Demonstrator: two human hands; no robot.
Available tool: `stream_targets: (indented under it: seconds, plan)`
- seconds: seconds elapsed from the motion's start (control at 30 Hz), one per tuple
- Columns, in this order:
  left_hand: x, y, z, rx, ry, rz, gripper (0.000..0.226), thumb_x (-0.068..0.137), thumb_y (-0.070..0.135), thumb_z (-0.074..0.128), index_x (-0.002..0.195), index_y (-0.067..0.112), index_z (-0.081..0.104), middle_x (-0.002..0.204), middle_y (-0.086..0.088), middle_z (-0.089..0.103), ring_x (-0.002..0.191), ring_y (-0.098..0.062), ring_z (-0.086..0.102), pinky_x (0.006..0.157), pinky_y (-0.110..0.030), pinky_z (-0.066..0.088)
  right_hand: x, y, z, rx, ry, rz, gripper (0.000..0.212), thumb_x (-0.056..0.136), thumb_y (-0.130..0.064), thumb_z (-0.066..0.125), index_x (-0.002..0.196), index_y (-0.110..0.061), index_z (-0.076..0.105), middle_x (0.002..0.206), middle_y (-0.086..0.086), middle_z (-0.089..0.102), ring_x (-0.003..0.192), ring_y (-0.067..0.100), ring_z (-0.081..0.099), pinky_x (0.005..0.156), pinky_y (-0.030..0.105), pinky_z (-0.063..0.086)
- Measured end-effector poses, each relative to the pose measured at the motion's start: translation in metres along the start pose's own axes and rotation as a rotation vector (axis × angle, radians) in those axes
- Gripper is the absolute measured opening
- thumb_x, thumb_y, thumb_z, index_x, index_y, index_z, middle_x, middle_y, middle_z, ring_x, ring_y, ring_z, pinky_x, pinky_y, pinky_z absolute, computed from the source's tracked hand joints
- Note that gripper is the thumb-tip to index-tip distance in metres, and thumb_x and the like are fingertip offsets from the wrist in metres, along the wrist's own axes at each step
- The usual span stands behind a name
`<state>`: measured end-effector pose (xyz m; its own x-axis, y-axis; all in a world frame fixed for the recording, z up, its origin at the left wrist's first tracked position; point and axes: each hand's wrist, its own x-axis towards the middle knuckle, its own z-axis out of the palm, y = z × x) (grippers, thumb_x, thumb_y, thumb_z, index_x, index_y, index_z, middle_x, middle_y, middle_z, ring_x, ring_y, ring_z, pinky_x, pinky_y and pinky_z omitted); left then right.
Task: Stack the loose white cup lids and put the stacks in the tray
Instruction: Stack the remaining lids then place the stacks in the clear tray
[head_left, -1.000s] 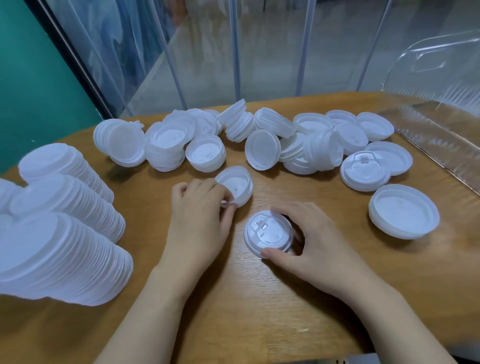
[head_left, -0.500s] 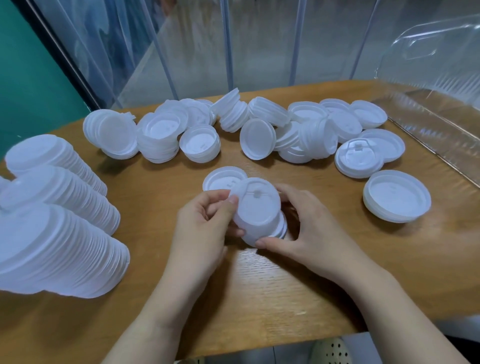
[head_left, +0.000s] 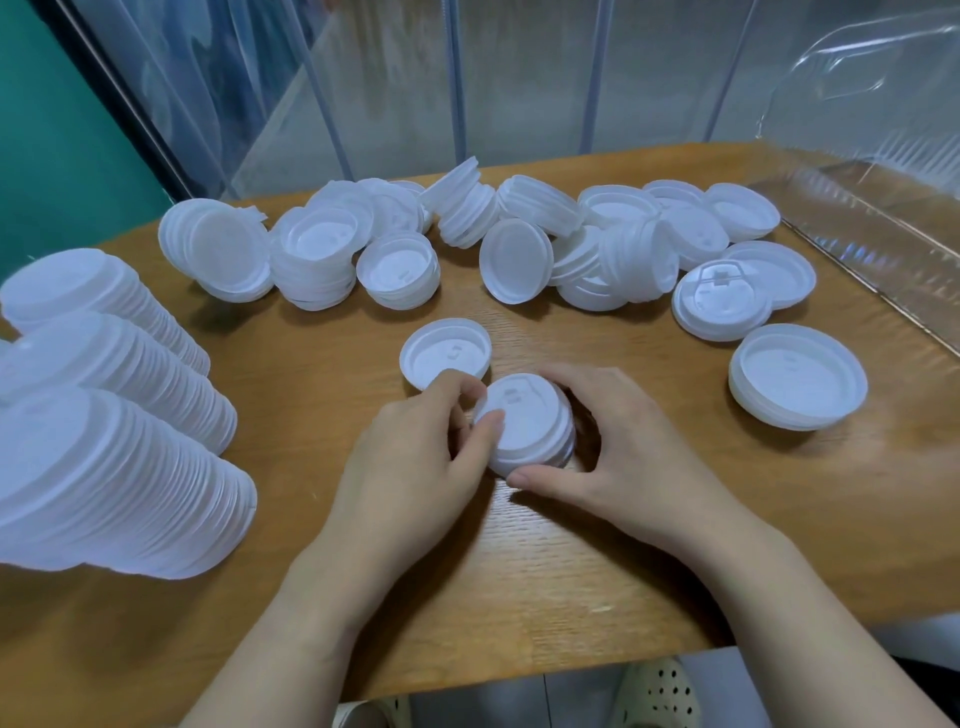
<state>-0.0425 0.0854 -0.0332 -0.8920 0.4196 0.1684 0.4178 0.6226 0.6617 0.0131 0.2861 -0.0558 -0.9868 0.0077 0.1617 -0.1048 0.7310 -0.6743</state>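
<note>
Head view: both hands, left (head_left: 410, 457) and right (head_left: 613, 447), grip a small lid stack (head_left: 530, 426). An upturned lid (head_left: 445, 353) lies just behind (loose lids (head_left: 519, 244) beyond); long stacks (head_left: 114, 457) sit left.

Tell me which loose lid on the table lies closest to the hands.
The single upside-down lid just beyond the left hand, hollow side up. It lies alone; the other loose lids sit farther back or off right.

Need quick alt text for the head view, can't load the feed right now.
Both hands, left hand and right hand, grip a small stack of white lids on the wooden table. One upturned lid lies just behind; loose lids are scattered beyond, long stacks at left.
</note>
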Motion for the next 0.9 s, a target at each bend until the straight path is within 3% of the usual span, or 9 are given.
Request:
stream_targets:
  seconds: [0.07,0.23,0.33,0.47,0.6,0.77,0.9]
  plan:
    - [0.002,-0.004,-0.002,0.087,0.109,0.078,0.018,0.097,0.037,0.061,0.109,0.026,0.067,0.073,0.012,0.059,0.071,-0.009,0.058,0.067,-0.04,0.052,0.001,-0.001,0.0,-0.003,-0.004,0.0,0.084,0.065,-0.079,0.066,0.137,-0.038,0.056,0.127,-0.023,0.059,0.121,0.001,0.048,0.107,0.036,0.043]
    - [0.016,-0.018,0.001,0.413,0.203,0.205,0.026,0.091,0.026,0.074,0.115,0.015,0.071,0.108,-0.001,0.062,0.1,-0.024,0.05,0.084,-0.037,0.039,0.001,0.0,0.001,-0.022,0.003,-0.005,0.081,0.068,-0.079,0.062,0.136,-0.035,0.058,0.125,-0.024,0.057,0.121,0.0,0.046,0.109,0.035,0.041]
    - [0.021,-0.025,0.004,0.463,0.197,0.215,0.019,0.088,0.022,0.078,0.106,0.017,0.074,0.102,0.002,0.066,0.099,-0.025,0.053,0.087,-0.032,0.028,0.001,0.0,0.002,-0.049,-0.002,-0.008,0.083,0.069,-0.08,0.061,0.137,-0.033,0.058,0.126,-0.022,0.057,0.121,0.001,0.046,0.11,0.036,0.04]
    - [0.024,-0.023,0.001,0.439,0.222,0.219,0.007,0.09,0.019,0.075,0.095,0.02,0.071,0.091,0.007,0.064,0.089,-0.022,0.057,0.088,-0.029,0.026,0.0,-0.001,0.0,-0.061,-0.003,-0.007,0.083,0.069,-0.081,0.059,0.138,-0.034,0.056,0.127,-0.025,0.053,0.124,-0.001,0.043,0.112,0.034,0.038]
    - [0.018,-0.015,-0.008,0.186,0.295,0.187,0.004,0.099,0.022,0.067,0.1,0.019,0.069,0.091,0.011,0.064,0.087,-0.01,0.057,0.086,-0.027,0.033,-0.001,-0.001,0.0,-0.063,-0.004,-0.007,0.08,0.07,-0.079,0.06,0.137,-0.035,0.056,0.126,-0.026,0.052,0.125,-0.002,0.042,0.113,0.032,0.037]
    - [0.008,0.008,-0.013,-0.395,0.299,-0.034,0.006,0.099,0.019,0.068,0.098,0.02,0.073,0.083,0.008,0.073,0.078,-0.003,0.065,0.075,-0.018,0.05,0.0,-0.001,0.0,-0.079,-0.017,0.002,0.081,0.071,-0.079,0.059,0.138,-0.033,0.056,0.13,-0.02,0.055,0.125,0.001,0.043,0.112,0.034,0.039]
    - [0.01,0.012,-0.01,-0.81,0.201,-0.251,0.014,0.098,0.018,0.065,0.105,0.009,0.074,0.085,-0.003,0.076,0.074,-0.012,0.067,0.068,-0.032,0.054,0.0,0.0,0.001,-0.085,-0.021,0.009,0.084,0.07,-0.08,0.06,0.14,-0.032,0.056,0.131,-0.02,0.055,0.126,0.002,0.043,0.112,0.037,0.04]
